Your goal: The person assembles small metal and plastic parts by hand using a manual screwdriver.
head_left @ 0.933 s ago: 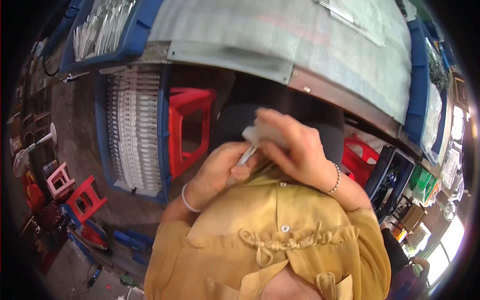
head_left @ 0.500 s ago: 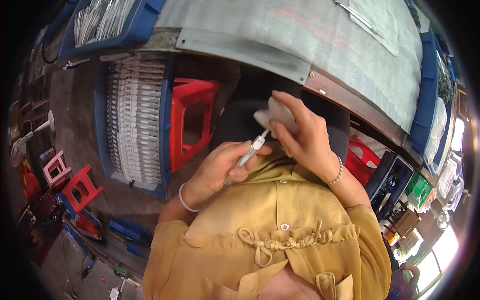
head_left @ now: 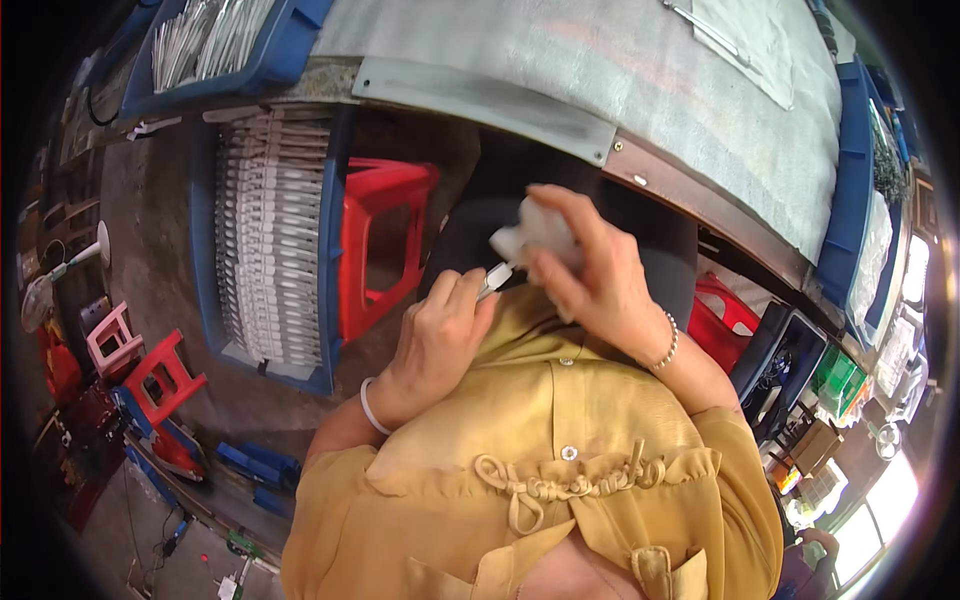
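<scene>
Over my lap, my left hand (head_left: 440,325) is closed around a slim white handle-shaped piece (head_left: 494,279). Only its upper end shows past my fingers; I cannot make out its exact kind. My right hand (head_left: 600,265) grips a crumpled white cloth (head_left: 548,232) between thumb and fingers. The cloth sits at the tip of the piece and hides it. To the left, a blue crate (head_left: 337,240) holds rows of many similar white slim pieces (head_left: 275,235).
Ahead is a workbench (head_left: 560,80) with a metal edge strip. A slim tool (head_left: 710,35) lies on white paper at its far right. Blue bins (head_left: 285,45) (head_left: 850,180) stand at both ends. A red stool (head_left: 385,235) is beside the crate.
My left hand has turned so its back faces up, covering more of the white piece. My right hand and the cloth have shifted slightly left.
</scene>
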{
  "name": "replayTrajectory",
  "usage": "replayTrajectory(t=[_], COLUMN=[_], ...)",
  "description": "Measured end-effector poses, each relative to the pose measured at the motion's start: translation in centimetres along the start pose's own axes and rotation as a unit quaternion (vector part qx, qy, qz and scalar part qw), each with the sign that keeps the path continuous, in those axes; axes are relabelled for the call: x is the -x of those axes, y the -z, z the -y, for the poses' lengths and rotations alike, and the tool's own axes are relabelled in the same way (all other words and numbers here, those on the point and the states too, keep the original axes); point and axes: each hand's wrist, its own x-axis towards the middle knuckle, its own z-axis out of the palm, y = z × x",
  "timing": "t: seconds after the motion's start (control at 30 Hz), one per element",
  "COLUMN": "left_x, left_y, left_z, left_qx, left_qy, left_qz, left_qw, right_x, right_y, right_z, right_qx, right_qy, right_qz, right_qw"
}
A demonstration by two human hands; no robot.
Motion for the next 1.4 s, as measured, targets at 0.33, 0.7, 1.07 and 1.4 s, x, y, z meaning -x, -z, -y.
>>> replayTrajectory(t=[0.33,0.7,1.07,1.4], left_x=[-0.3,-0.4,-0.7,-0.5], left_y=[0.5,0.1,0.7,0.7], left_z=[-0.2,0.3,0.6,0.5], left_qx=[-0.038,-0.030,-0.025,0.053], left_qy=[-0.016,-0.011,-0.005,0.025], left_qz=[0.020,-0.005,0.012,0.021], left_qw=[0.999,0.999,1.000,0.998], right_x=[0.9,-0.4,0.4,-0.7], right_y=[-1.8,-0.9,-2.3,-0.7], right_z=[0.1,-1.1,-0.7,-2.4], right_qx=[0.096,0.036,0.061,0.057], right_qy=[0.077,-0.005,0.107,0.018], right_qz=[0.056,-0.028,0.030,-0.048], right_qw=[0.991,0.999,0.992,0.997])
